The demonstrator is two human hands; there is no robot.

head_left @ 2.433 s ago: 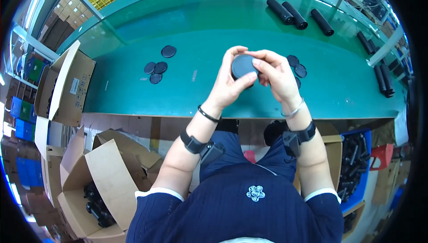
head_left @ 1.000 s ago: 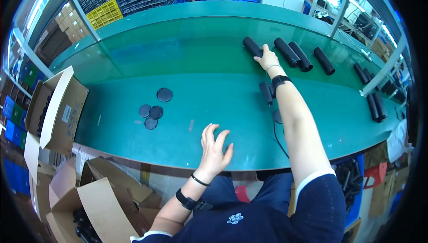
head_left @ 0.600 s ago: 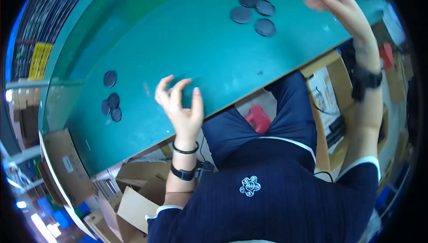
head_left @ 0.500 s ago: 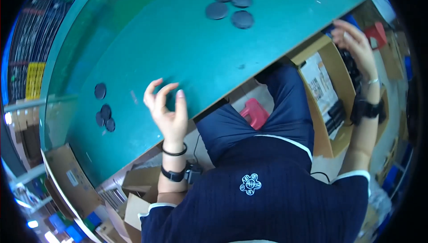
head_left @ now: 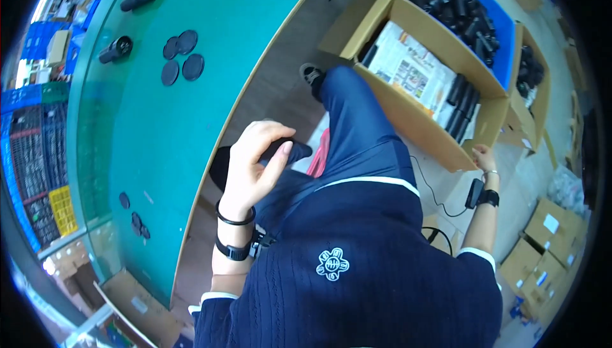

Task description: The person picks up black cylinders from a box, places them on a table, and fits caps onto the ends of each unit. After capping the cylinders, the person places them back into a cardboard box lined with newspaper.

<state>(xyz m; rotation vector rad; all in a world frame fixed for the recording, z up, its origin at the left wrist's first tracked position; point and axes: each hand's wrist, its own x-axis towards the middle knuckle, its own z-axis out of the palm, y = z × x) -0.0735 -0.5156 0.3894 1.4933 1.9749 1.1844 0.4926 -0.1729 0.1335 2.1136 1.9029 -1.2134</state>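
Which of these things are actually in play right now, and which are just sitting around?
In play:
- right hand on the open cardboard box
- black tubes inside it
- left hand, holding nothing

Lying about:
- black discs on the green table
- blue bin of tubes

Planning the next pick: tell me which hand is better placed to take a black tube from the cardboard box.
Right, probably. The right hand touches the edge of the cardboard box where the black tubes lie; the left hand rests by the green table, away from it.
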